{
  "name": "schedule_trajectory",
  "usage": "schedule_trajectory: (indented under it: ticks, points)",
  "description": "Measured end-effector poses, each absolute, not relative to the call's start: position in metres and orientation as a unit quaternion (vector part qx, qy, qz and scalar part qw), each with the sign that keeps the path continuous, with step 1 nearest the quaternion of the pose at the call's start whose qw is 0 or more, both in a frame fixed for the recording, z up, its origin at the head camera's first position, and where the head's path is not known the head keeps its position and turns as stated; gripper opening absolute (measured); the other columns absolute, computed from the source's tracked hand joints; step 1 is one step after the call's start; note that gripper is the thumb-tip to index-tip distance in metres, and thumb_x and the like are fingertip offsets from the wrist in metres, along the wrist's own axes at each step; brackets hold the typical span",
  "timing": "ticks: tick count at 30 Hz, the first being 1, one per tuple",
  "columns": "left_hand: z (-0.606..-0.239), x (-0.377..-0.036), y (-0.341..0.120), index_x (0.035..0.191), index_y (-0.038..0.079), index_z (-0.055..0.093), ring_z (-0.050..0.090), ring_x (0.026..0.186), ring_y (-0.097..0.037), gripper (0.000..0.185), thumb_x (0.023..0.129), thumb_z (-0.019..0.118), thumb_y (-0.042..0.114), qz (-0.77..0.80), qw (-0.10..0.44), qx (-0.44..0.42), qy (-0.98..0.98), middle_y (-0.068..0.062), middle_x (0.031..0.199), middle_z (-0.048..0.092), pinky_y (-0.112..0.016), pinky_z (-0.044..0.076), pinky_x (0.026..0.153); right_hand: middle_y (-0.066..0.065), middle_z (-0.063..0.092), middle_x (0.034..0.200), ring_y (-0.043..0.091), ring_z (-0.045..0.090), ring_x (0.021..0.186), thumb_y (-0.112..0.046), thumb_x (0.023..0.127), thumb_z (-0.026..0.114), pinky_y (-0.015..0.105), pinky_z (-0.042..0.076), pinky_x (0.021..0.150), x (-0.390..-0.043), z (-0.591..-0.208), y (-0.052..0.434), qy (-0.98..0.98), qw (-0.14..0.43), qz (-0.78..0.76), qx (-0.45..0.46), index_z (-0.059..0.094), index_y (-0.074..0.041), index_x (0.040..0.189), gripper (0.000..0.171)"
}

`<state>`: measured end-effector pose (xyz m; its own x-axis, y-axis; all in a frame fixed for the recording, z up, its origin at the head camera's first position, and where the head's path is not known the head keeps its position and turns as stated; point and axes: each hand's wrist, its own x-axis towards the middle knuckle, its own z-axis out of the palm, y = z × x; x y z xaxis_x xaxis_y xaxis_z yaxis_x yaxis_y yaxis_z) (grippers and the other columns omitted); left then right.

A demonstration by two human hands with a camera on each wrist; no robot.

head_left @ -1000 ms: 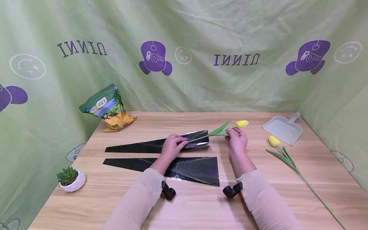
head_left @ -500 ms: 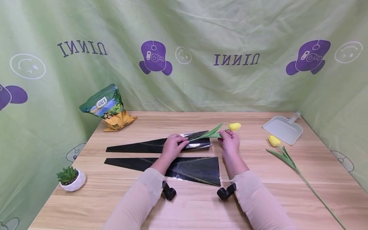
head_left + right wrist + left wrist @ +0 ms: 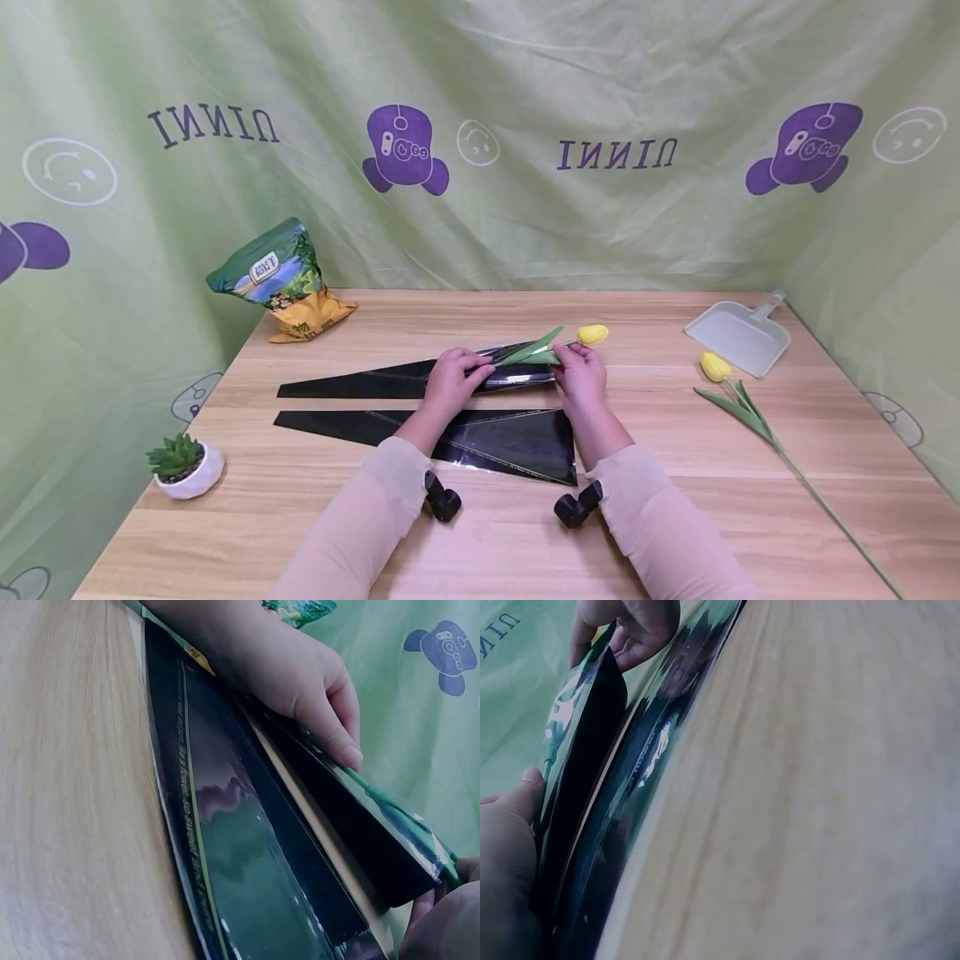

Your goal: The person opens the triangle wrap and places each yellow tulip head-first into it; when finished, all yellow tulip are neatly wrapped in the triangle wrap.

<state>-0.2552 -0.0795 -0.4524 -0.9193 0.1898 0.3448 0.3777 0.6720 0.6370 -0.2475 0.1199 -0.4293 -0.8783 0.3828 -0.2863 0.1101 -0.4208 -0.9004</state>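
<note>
A yellow artificial tulip [image 3: 592, 335] with green leaves lies along a black flower sleeve [image 3: 360, 383], its stem running into the clear-fronted wide end. My right hand [image 3: 583, 373] pinches the stem just below the bloom, at the sleeve's mouth. Near the middle of the sleeve, my left hand [image 3: 452, 377] grips it, thumb on the upper layer beside the stem, as the right wrist view shows. The lower part of the stem is hidden under the left fingers and in the sleeve. A second black sleeve [image 3: 510, 442] lies flat nearer the person, partly under the left forearm.
Another yellow tulip [image 3: 716, 367] lies on the table's right side, stem toward the front. Behind it is a grey dustpan [image 3: 738, 333]. At the left stand a potted succulent [image 3: 187, 471] and a green and yellow bag [image 3: 281, 283]. A green curtain [image 3: 517, 217] surrounds the table.
My right hand has moved left with the tulip, sliding its stem further into the sleeve; the bloom now sits closer to the mouth. The left hand has stayed almost in place.
</note>
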Motion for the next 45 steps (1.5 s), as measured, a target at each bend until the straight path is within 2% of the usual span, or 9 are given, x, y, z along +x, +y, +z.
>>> schedule_trajectory:
  ticks: [4,10,13,19,24,28,32,40,45]
  points:
    - [-0.453,-0.256,-0.079,0.107,0.014,0.078,0.062,0.104,-0.026,0.022,0.089,0.072,0.027,-0.369,0.133,-0.163,-0.905,-0.008,0.103,0.071,-0.04,0.048,0.096,-0.004,0.056,0.09,0.001,0.06,0.064,-0.005,0.092,0.065,0.017,0.053,0.062,-0.247,-0.428,0.122,-0.519,0.084,0.817,-0.239,0.046,-0.008,0.108,0.025]
    - [-0.453,-0.256,-0.08,0.106,0.013,0.078,0.063,0.102,-0.026,0.022,0.089,0.072,0.026,-0.371,0.137,-0.167,-0.903,-0.008,0.1,0.07,-0.04,0.048,0.094,-0.008,0.064,0.071,0.002,0.065,0.062,-0.003,0.093,0.063,0.019,0.055,0.062,-0.246,-0.426,0.132,-0.499,0.083,0.832,-0.227,0.034,-0.004,0.137,0.053]
    - [-0.453,-0.255,-0.08,0.106,0.014,0.078,0.063,0.101,-0.026,0.022,0.089,0.072,0.026,-0.366,0.138,-0.168,-0.905,-0.007,0.1,0.07,-0.039,0.049,0.094,-0.01,0.065,0.069,0.001,0.066,0.066,-0.004,0.093,0.062,0.019,0.056,0.063,-0.245,-0.425,0.14,-0.515,0.083,0.824,-0.22,0.029,-0.004,0.144,0.061]
    - [-0.453,-0.255,-0.08,0.105,0.014,0.078,0.063,0.101,-0.026,0.021,0.089,0.072,0.026,-0.365,0.136,-0.169,-0.905,-0.007,0.1,0.07,-0.04,0.049,0.093,-0.011,0.067,0.069,0.001,0.069,0.07,-0.005,0.095,0.061,0.018,0.056,0.067,-0.243,-0.424,0.156,-0.546,0.064,0.814,-0.19,0.032,-0.012,0.134,0.049]
    - [-0.452,-0.255,-0.08,0.106,0.014,0.078,0.063,0.101,-0.026,0.022,0.089,0.072,0.026,-0.364,0.133,-0.167,-0.907,-0.007,0.1,0.07,-0.04,0.049,0.093,-0.01,0.066,0.089,-0.001,0.067,0.077,0.001,0.093,0.061,0.016,0.056,0.077,-0.243,-0.424,0.17,-0.563,0.047,0.812,-0.149,0.035,-0.017,0.118,0.039]
    - [-0.452,-0.255,-0.08,0.107,0.014,0.078,0.063,0.101,-0.026,0.022,0.09,0.072,0.026,-0.362,0.128,-0.166,-0.908,-0.007,0.1,0.07,-0.04,0.049,0.093,-0.007,0.061,0.098,0.0,0.068,0.081,0.005,0.092,0.06,0.016,0.055,0.084,-0.243,-0.421,0.182,-0.58,0.033,0.805,-0.121,0.033,-0.008,0.135,0.053]
    - [-0.452,-0.255,-0.081,0.107,0.014,0.077,0.063,0.101,-0.026,0.023,0.09,0.072,0.027,-0.361,0.126,-0.167,-0.909,-0.007,0.1,0.07,-0.04,0.049,0.093,-0.012,0.063,0.093,0.0,0.068,0.081,0.004,0.092,0.062,0.016,0.056,0.083,-0.242,-0.417,0.196,-0.628,0.01,0.774,-0.083,0.024,-0.001,0.15,0.069]
    - [-0.451,-0.255,-0.082,0.108,0.014,0.077,0.062,0.101,-0.026,0.023,0.09,0.072,0.028,-0.361,0.121,-0.167,-0.91,-0.007,0.1,0.07,-0.04,0.049,0.092,-0.016,0.063,0.095,-0.005,0.066,0.086,-0.003,0.094,0.062,0.015,0.055,0.082,-0.241,-0.408,0.222,-0.717,-0.047,0.695,0.009,0.028,0.007,0.149,0.064]
    - [-0.451,-0.255,-0.082,0.107,0.014,0.077,0.062,0.101,-0.026,0.023,0.089,0.072,0.028,-0.359,0.122,-0.171,-0.909,-0.007,0.1,0.07,-0.04,0.049,0.092,-0.011,0.059,0.1,-0.005,0.064,0.087,-0.006,0.095,0.061,0.013,0.054,0.082,-0.245,-0.409,0.234,-0.752,-0.066,0.655,0.024,0.034,0.01,0.145,0.059]
